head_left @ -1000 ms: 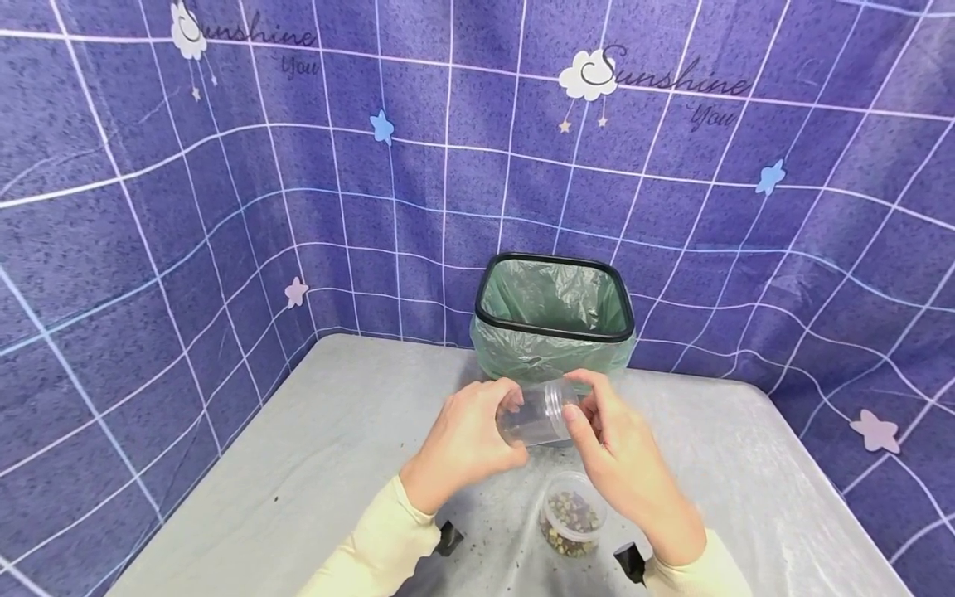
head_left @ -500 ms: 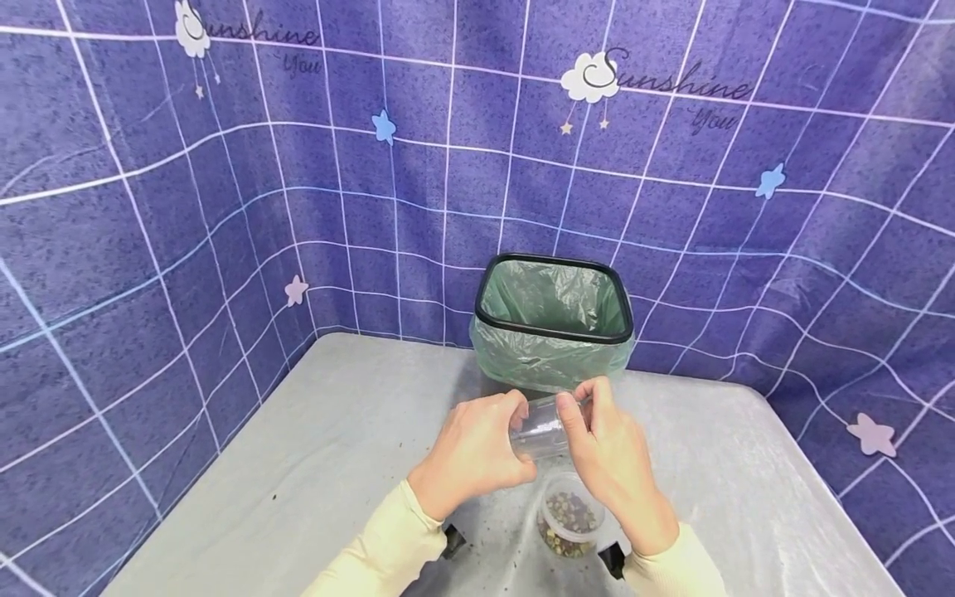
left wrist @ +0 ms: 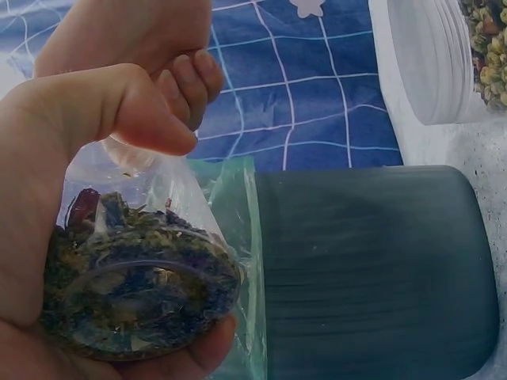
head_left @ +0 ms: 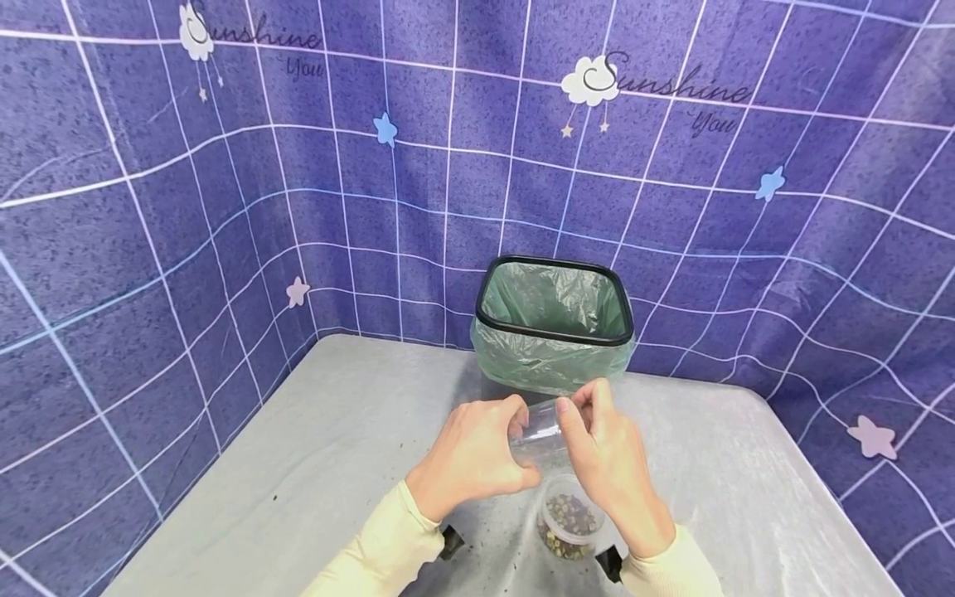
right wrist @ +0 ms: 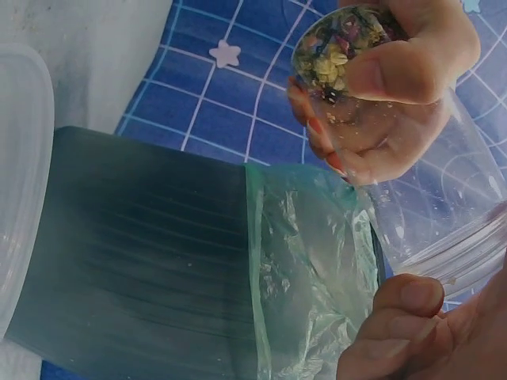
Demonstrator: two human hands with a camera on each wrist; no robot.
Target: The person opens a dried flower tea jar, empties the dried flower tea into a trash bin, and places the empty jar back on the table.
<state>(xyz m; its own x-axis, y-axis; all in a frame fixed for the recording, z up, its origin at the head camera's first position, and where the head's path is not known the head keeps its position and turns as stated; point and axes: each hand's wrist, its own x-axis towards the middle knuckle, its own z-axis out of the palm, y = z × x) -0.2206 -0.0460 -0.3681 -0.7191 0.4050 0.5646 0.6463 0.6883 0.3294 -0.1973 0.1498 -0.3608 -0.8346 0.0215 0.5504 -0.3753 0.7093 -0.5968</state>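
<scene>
Between my hands, a clear plastic jar [head_left: 540, 433] lies tilted nearly on its side above the table. My left hand [head_left: 477, 448] grips it round the base, thumb and fingers on opposite sides. At the threaded neck my right hand [head_left: 613, 456] holds it with thumb and fingers, covering much of the mouth. Mixed dried flowers and herbs [left wrist: 142, 269], purple, green and yellowish, sit at the base end in the left wrist view. Below the hands stands a round clear container [head_left: 570, 518] of dried buds.
Behind the hands stands a dark bin with a green plastic liner [head_left: 548, 365] and a black rim [head_left: 555, 333]. Small dark crumbs are scattered on the grey-white table [head_left: 358, 414]. A purple gridded curtain [head_left: 418, 207] hangs around the back and sides.
Both hands have come slightly lower and nearer, away from the bin, with the jar. The right hand has shifted left, covering more of the jar's neck. The bud container has stayed put.
</scene>
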